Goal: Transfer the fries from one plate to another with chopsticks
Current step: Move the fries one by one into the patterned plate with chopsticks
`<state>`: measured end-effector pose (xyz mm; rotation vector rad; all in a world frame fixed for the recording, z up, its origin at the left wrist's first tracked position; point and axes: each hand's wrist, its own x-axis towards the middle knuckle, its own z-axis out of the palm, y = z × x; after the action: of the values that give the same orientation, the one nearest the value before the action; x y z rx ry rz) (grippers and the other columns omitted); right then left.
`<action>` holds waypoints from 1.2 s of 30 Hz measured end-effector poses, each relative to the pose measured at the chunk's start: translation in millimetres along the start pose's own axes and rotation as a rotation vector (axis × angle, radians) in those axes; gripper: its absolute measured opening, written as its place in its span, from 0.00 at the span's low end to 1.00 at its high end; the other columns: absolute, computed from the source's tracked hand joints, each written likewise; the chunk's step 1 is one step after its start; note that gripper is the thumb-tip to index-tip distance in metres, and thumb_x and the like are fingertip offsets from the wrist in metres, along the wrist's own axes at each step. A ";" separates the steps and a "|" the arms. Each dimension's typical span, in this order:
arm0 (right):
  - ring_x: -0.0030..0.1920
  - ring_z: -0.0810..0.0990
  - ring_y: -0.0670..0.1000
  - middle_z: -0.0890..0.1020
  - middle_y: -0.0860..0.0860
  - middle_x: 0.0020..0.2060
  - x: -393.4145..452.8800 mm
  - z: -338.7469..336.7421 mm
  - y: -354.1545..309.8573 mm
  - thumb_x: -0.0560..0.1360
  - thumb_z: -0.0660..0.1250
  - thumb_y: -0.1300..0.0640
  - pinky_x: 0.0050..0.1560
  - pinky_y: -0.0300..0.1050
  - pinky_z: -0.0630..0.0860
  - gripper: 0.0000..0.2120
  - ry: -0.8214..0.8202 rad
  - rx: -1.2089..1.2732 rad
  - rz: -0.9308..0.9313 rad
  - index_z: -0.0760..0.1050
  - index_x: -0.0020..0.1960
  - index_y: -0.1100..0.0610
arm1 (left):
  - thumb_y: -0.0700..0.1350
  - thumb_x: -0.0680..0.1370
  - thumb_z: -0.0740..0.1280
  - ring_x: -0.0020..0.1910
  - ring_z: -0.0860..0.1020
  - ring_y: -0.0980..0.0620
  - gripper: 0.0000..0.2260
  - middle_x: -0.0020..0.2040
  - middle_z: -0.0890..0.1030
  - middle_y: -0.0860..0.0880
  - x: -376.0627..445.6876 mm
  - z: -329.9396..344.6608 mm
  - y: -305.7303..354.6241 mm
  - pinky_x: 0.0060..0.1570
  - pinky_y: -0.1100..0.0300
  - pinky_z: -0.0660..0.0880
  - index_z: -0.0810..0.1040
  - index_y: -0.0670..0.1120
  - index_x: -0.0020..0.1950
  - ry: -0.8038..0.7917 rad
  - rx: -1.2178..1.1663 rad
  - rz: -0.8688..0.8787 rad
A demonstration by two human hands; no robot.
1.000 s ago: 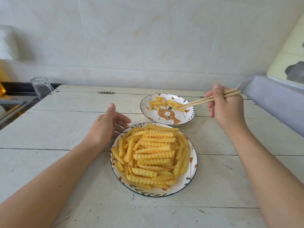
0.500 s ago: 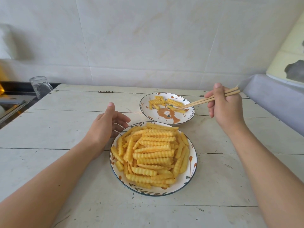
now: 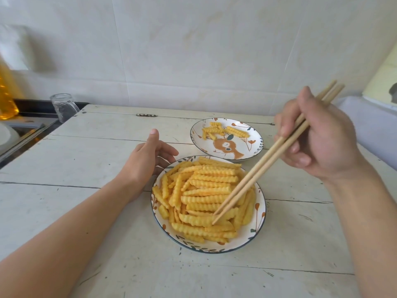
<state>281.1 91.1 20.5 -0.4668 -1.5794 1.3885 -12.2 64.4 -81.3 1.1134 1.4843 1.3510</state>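
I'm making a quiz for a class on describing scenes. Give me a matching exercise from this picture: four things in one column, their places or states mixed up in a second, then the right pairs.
Things
1. chopsticks
2. near plate
3. far plate
4. glass

Places or states
A. holds only a few fries
B. at the table's far left corner
C. heaped with fries
D. held in the right hand, tips down among the fries

Pairs: 1-D, 2-C, 3-A, 4-B
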 end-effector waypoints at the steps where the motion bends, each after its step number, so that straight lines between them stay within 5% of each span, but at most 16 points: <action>1: 0.14 0.62 0.46 0.66 0.55 0.21 0.0 1.0 1.9 0.79 0.57 0.44 0.25 0.32 0.64 0.25 -0.028 -0.025 0.006 0.77 0.31 0.57 | 0.62 0.86 0.48 0.39 0.78 0.48 0.34 0.41 0.83 0.45 -0.2 0.1 0.0 0.43 0.54 0.74 0.85 0.40 0.49 -0.002 -0.002 -0.002; 5: 0.15 0.61 0.45 0.67 0.53 0.21 -0.8 -4.6 -0.8 0.74 0.67 0.40 0.25 0.32 0.63 0.22 -0.035 -0.048 0.016 0.77 0.32 0.56 | 0.62 0.87 0.48 0.40 0.78 0.48 0.34 0.41 0.82 0.45 -0.2 0.4 0.3 0.43 0.54 0.73 0.85 0.40 0.49 -0.003 -0.010 -0.003; 7: 0.15 0.60 0.45 0.66 0.51 0.21 -0.7 -9.0 -5.6 0.77 0.63 0.42 0.25 0.30 0.61 0.22 0.048 -0.006 -0.018 0.77 0.32 0.55 | 0.62 0.86 0.48 0.40 0.78 0.48 0.34 0.41 0.83 0.45 0.2 0.0 -0.1 0.43 0.54 0.74 0.85 0.40 0.49 -0.003 -0.008 -0.001; 12: 0.20 0.61 0.49 0.70 0.50 0.25 11.4 -28.7 -0.7 0.84 0.58 0.49 0.25 0.37 0.58 0.23 0.538 0.050 -0.173 0.76 0.32 0.53 | 0.62 0.86 0.48 0.40 0.78 0.48 0.34 0.42 0.83 0.45 0.9 -1.4 -2.1 0.44 0.53 0.74 0.85 0.41 0.49 -0.008 -0.001 0.009; 15: 0.22 0.68 0.50 0.74 0.50 0.27 17.4 -45.8 20.6 0.83 0.59 0.50 0.25 0.42 0.65 0.19 0.699 -0.298 -0.224 0.77 0.36 0.53 | 0.62 0.86 0.48 0.40 0.78 0.48 0.34 0.42 0.83 0.45 0.9 -1.5 -2.8 0.44 0.54 0.74 0.85 0.41 0.49 -0.005 0.000 0.013; 19: 0.22 0.73 0.49 0.75 0.54 0.29 18.6 -51.1 51.3 0.84 0.58 0.49 0.26 0.41 0.72 0.17 0.671 -0.611 -0.143 0.77 0.40 0.53 | 0.63 0.86 0.48 0.40 0.79 0.48 0.34 0.43 0.83 0.44 1.6 -1.6 -3.2 0.44 0.53 0.74 0.85 0.41 0.48 -0.008 -0.009 0.012; 36: 0.27 0.75 0.47 0.76 0.46 0.26 26.1 -47.1 80.5 0.83 0.57 0.45 0.36 0.50 0.76 0.17 0.592 -0.786 -0.138 0.79 0.44 0.52 | 0.62 0.86 0.48 0.40 0.79 0.47 0.34 0.42 0.83 0.44 0.2 -0.9 -1.9 0.43 0.54 0.75 0.85 0.41 0.48 -0.003 -0.001 0.014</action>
<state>284.1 160.3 -47.2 -1.0934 -1.5509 0.4004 -13.3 64.4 -83.1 1.1262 1.4759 1.3591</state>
